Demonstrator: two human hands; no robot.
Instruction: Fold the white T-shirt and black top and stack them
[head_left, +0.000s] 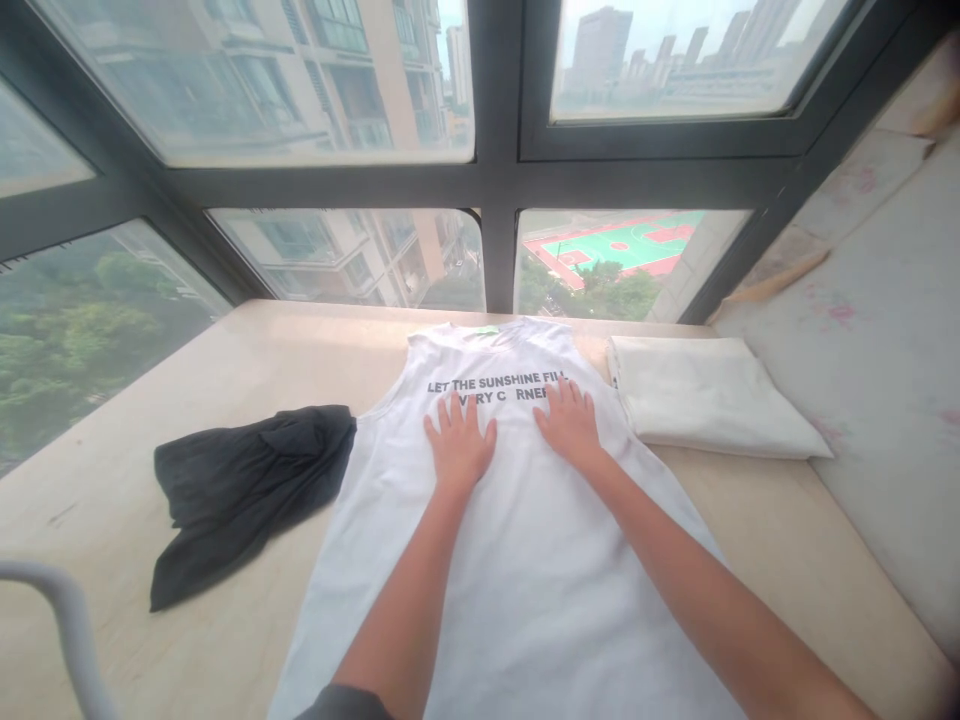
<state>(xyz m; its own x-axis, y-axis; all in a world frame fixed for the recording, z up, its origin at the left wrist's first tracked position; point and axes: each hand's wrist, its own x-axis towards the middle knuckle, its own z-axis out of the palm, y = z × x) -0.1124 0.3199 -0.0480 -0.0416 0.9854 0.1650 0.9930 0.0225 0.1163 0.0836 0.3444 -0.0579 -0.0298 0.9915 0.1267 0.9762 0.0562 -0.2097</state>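
White sleeveless shirt [517,560] lies spread flat, print side up, at the centre of the pale bench [112,500] below the window, its neckline at 12 o'clock. Left hand [459,445] and right hand [570,422] rest palm-down side by side on the chest, fingers spread, partly covering the lettering. A crumpled black garment [240,490] lies at 9 o'clock touching the shirt's edge; a folded cream cloth [705,395] lies at 2 o'clock.

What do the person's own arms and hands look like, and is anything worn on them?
Both forearms are bare. The left hand and right hand wear no gloves, and no rings, watch or bracelet can be seen. Only a dark grey sleeve edge shows at the bottom by the left arm.
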